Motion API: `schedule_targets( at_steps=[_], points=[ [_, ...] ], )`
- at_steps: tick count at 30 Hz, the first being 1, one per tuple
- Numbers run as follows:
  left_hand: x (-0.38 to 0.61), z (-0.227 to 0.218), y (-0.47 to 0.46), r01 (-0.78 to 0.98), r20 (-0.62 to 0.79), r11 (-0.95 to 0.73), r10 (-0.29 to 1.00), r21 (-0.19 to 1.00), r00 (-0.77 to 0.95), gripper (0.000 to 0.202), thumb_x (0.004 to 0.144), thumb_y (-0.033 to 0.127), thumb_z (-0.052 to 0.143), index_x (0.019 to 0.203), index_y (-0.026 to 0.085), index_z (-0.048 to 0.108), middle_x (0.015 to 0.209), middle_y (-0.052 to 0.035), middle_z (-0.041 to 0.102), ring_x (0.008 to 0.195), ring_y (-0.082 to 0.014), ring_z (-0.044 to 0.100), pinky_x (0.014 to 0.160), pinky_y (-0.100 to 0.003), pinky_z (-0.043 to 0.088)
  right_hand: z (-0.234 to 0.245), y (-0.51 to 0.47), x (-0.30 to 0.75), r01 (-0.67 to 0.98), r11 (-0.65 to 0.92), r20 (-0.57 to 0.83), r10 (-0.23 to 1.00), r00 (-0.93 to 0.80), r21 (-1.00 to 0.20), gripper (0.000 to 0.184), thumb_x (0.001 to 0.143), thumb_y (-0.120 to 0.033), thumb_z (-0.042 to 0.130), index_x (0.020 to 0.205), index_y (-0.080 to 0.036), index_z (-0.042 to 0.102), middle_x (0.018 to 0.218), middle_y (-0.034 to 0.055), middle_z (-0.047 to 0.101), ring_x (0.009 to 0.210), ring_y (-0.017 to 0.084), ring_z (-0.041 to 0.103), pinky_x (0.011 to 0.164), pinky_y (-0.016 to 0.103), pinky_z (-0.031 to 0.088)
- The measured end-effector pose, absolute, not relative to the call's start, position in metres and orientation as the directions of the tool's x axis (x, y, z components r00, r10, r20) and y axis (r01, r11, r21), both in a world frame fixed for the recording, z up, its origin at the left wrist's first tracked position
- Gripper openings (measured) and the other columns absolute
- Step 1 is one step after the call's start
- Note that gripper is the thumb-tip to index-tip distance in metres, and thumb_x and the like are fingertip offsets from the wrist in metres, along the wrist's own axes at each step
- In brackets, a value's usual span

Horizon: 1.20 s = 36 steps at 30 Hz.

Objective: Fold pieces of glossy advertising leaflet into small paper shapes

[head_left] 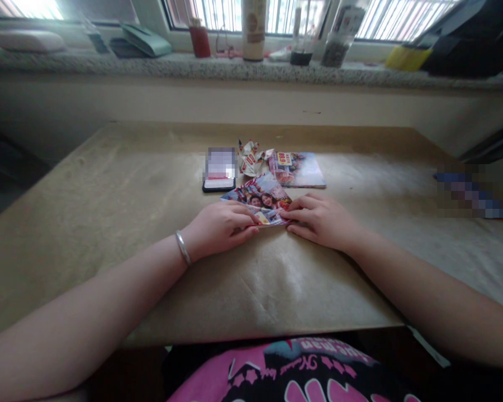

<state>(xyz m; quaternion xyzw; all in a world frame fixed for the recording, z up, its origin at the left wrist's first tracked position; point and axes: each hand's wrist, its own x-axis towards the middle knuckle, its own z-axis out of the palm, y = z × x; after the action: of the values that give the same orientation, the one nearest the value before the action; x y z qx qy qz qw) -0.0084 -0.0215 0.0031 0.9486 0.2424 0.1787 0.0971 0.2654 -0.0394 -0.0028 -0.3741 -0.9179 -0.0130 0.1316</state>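
We sit at a wide table [109, 223] covered in brown paper, with a stone windowsill [218, 67] beyond it carrying a tall canister [254, 28] and a red cup [200, 39]. Both forearms reach in over the near edge and meet at the middle of the table.

Our left hand [218, 226] lies palm down, its fingers [245, 220] loosely bent and close together, their tips pressing on the near left edge of a colour-printed leaflet [260, 198]. Our right hand [322, 220] is flatter, its fingers [295, 215] stretched out side by side, their tips on the leaflet's near right corner. Neither hand closes around the sheet, and we cannot tell where the thumbs sit.

The leaflet lies flat between the hands. Just behind it are a second printed booklet [299, 167], a dark phone [219, 181] and a crumpled scrap of paper [250, 158]. A silver bangle [183, 247] circles the left wrist.
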Motion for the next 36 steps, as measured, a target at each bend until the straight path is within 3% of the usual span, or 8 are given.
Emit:
schedule_targets(
  at_steps=[3, 7, 11, 18, 22, 27, 31, 36],
  points=[
    [-0.007, 0.004, -0.021, 0.445, 0.260, -0.812, 0.555, 0.378, 0.790, 0.027, 0.095, 0.030, 0.047, 0.097, 0.020, 0.072, 0.102, -0.0056, 0.073, 0.098, -0.0178, 0.067, 0.089, -0.032, 0.052, -0.003, -0.040, 0.264, 0.682, 0.726, 0.262, 0.677, -0.688, -0.089, 0.027, 0.090, -0.032, 0.056, 0.109, -0.021, 0.072, 0.107, 0.0077, 0.070, 0.094, 0.023, 0.062, 0.082, 0.036, 0.049],
    [-0.006, 0.004, -0.022, 0.573, 0.222, -0.691, 0.703, 0.442, 0.676, 0.025, 0.092, 0.031, 0.049, 0.095, 0.017, 0.070, 0.091, -0.0051, 0.073, 0.084, -0.0177, 0.066, 0.077, -0.031, 0.053, -0.003, -0.041, 0.261, 0.716, 0.690, 0.271, 0.713, -0.647, -0.108, 0.020, 0.089, -0.030, 0.057, 0.094, -0.019, 0.073, 0.100, 0.0066, 0.072, 0.090, 0.022, 0.063, 0.079, 0.034, 0.049],
    [-0.005, 0.002, -0.022, 0.582, 0.255, -0.667, 0.730, 0.465, 0.634, 0.022, 0.091, 0.028, 0.049, 0.093, 0.016, 0.067, 0.107, -0.0077, 0.069, 0.097, -0.0180, 0.064, 0.087, -0.032, 0.052, -0.002, -0.042, 0.258, 0.738, 0.667, 0.271, 0.732, -0.625, -0.099, 0.019, 0.089, -0.029, 0.056, 0.083, -0.018, 0.070, 0.092, 0.0070, 0.072, 0.086, 0.022, 0.063, 0.075, 0.033, 0.048],
    [-0.002, -0.003, -0.017, 0.655, 0.262, -0.666, 0.745, 0.357, 0.614, 0.021, 0.089, 0.029, 0.051, 0.082, 0.016, 0.066, 0.098, -0.0078, 0.068, 0.099, -0.0221, 0.060, 0.096, -0.042, 0.047, -0.002, -0.041, 0.257, 0.749, 0.654, 0.278, 0.742, -0.610, -0.103, 0.021, 0.090, -0.031, 0.054, 0.086, -0.020, 0.071, 0.092, 0.0070, 0.073, 0.086, 0.021, 0.063, 0.074, 0.032, 0.047],
    [-0.003, -0.005, -0.013, 0.693, 0.260, -0.633, 0.774, 0.344, 0.578, 0.020, 0.087, 0.031, 0.054, 0.076, 0.016, 0.063, 0.093, -0.0082, 0.065, 0.094, -0.0227, 0.058, 0.091, -0.041, 0.048, -0.004, -0.042, 0.255, 0.783, 0.618, 0.325, 0.756, -0.568, -0.070, 0.026, 0.091, -0.029, 0.052, 0.107, -0.021, 0.071, 0.093, 0.0068, 0.074, 0.083, 0.021, 0.065, 0.072, 0.031, 0.047],
    [-0.001, -0.006, -0.012, 0.721, 0.265, -0.602, 0.798, 0.342, 0.541, 0.017, 0.086, 0.027, 0.055, 0.079, 0.014, 0.062, 0.095, -0.0089, 0.062, 0.088, -0.0206, 0.058, 0.085, -0.037, 0.051, -0.007, -0.042, 0.254, 0.749, 0.662, 0.328, 0.712, -0.621, -0.018, 0.027, 0.093, -0.027, 0.050, 0.109, -0.025, 0.072, 0.095, 0.0040, 0.074, 0.083, 0.020, 0.064, 0.071, 0.031, 0.046],
    [0.000, -0.007, -0.012, 0.736, 0.298, -0.601, 0.797, 0.312, 0.525, 0.015, 0.085, 0.026, 0.056, 0.081, 0.014, 0.063, 0.102, -0.0101, 0.062, 0.094, -0.0216, 0.057, 0.091, -0.040, 0.050, -0.007, -0.041, 0.254, 0.740, 0.673, 0.305, 0.708, -0.637, -0.019, 0.027, 0.092, -0.026, 0.052, 0.110, -0.026, 0.072, 0.105, 0.0036, 0.073, 0.089, 0.020, 0.063, 0.073, 0.031, 0.046],
    [0.000, -0.009, -0.014, 0.780, 0.304, -0.558, 0.824, 0.285, 0.478, 0.017, 0.086, 0.028, 0.056, 0.084, 0.014, 0.065, 0.112, -0.0114, 0.058, 0.105, -0.0242, 0.055, 0.099, -0.043, 0.048, -0.009, -0.040, 0.253, 0.729, 0.684, 0.308, 0.697, -0.648, -0.016, 0.028, 0.092, -0.025, 0.052, 0.109, -0.025, 0.074, 0.100, 0.0051, 0.072, 0.087, 0.021, 0.063, 0.073, 0.031, 0.047]
  ],
)
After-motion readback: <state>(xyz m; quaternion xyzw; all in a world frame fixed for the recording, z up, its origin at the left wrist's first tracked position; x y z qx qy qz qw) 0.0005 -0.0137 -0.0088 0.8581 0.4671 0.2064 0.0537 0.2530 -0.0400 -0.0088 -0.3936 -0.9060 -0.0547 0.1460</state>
